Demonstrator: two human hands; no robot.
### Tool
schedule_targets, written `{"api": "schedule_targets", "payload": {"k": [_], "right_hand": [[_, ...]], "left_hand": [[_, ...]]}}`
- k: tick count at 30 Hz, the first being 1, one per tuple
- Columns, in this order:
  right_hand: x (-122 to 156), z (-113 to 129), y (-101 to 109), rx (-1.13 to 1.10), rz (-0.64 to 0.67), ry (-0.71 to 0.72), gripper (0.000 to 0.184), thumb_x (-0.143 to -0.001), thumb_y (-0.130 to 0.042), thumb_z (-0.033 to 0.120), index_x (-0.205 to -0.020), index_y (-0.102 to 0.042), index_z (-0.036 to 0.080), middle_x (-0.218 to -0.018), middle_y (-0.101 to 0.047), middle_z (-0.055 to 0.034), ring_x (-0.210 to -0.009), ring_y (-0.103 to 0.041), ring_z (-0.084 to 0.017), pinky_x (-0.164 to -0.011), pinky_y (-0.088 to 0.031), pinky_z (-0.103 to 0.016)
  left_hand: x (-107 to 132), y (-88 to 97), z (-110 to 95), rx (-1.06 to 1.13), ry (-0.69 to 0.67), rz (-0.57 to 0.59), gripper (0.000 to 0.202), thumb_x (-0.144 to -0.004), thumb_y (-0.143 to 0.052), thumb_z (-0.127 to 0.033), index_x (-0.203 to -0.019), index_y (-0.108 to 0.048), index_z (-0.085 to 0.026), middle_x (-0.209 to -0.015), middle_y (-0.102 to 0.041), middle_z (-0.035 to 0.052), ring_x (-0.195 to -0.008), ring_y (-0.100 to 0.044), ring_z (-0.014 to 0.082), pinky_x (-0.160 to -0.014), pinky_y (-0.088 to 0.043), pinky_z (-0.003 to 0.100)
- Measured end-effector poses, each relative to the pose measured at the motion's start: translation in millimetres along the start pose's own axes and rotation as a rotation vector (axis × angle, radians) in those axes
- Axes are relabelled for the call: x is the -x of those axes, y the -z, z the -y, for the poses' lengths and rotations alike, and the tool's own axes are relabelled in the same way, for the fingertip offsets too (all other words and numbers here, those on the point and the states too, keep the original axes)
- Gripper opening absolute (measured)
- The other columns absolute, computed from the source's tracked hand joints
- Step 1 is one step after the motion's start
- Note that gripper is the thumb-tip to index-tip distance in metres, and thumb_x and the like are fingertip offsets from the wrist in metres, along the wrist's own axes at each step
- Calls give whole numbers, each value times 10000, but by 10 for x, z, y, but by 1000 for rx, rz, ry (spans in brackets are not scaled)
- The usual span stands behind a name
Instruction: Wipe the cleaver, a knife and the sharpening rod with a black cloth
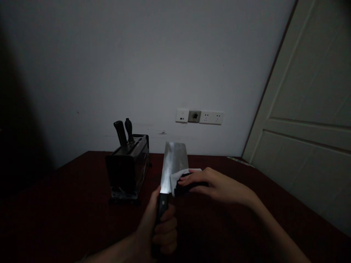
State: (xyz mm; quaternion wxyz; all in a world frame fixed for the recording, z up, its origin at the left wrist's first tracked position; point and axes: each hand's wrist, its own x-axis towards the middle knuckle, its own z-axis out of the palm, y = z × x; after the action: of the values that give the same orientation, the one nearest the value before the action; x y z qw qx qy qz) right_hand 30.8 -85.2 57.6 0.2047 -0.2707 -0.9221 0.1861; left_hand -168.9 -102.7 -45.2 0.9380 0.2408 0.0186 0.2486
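A cleaver (pixel 172 157) with a broad steel blade and a black riveted handle points up and away from me. My left hand (pixel 161 226) is wrapped round its handle. At the lower right part of the blade, my right hand (pixel 205 182) holds a white and black cloth (pixel 178 179) against the metal. The fingers are bent over the cloth, which covers part of the blade's right side. To the left stands a dark knife block (pixel 127 160), with two black handles (pixel 123 132) sticking up from its top.
Everything stands over a dark red table (pixel 90 164) pushed against a pale wall (pixel 109 65). A row of sockets and switches (pixel 200 116) is set in the wall. A light panelled door (pixel 304 102) rises at the right. The scene is dim.
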Motion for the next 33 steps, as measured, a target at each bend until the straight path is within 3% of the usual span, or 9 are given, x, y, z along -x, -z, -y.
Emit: {"api": "schedule_targets", "payload": {"k": [4, 8, 15, 21, 28, 33], "right_hand": [[19, 54, 3, -62, 44, 31, 298, -854, -526, 169, -1126, -605, 264, -1137, -652, 1, -1077, -569, -145, -958, -434, -320], [29, 1, 39, -51, -18, -7, 297, -859, -519, 185, -1131, -602, 274, -1142, -647, -3, -1071, -574, -154, -949, -444, -339], [44, -296, 82, 164, -381, -62, 307, -871, -484, 194, -1144, -585, 289, -1158, -640, -13, -1089, -572, -190, -1048, -326, -471], [12, -536, 18, 334, -524, -27, 343, -870, -464, 173, -1189, -543, 270, -1197, -616, -42, -1116, -554, -197, -1051, -324, -488], [32, -524, -4, 444, -551, 52, 313, -826, -510, 146, -1128, -566, 206, -1213, -602, -79, -1169, -509, -200, -1049, -330, -488], [-29, -398, -54, 429, -454, 92, 337, -823, -478, 113, -1138, -558, 202, -1216, -599, -82, -1173, -504, -188, -1039, -349, -480]], "left_hand": [[-5, -1, -17, 10, -16, 2, 610, -790, -334, -671, -449, -415, -172, -308, -267, -65, -246, -167, 47, -308, -249, 181], [20, -17, 25, -26, -2, 6, 578, -779, -404, -654, -460, -425, -171, -318, -293, -63, -253, -182, 48, -321, -267, 183], [2, 46, 218, -77, 84, 71, 583, -739, -482, -651, -435, -366, -167, -281, -306, -51, -234, -196, 49, -297, -124, 142], [-59, 189, 337, -165, 88, 54, 641, -670, -472, -730, -375, -345, -176, -240, -286, -42, -219, -185, 52, -272, -110, 155], [-116, 345, 433, -220, 53, 44, 689, -649, -423, -776, -308, -338, -183, -224, -263, -24, -217, -203, 57, -284, -65, 172], [-85, 384, 507, -271, 54, -131, 740, -709, -300, -780, -272, -326, -184, -213, -240, -7, -228, -213, 57, -310, -57, 185]]}}
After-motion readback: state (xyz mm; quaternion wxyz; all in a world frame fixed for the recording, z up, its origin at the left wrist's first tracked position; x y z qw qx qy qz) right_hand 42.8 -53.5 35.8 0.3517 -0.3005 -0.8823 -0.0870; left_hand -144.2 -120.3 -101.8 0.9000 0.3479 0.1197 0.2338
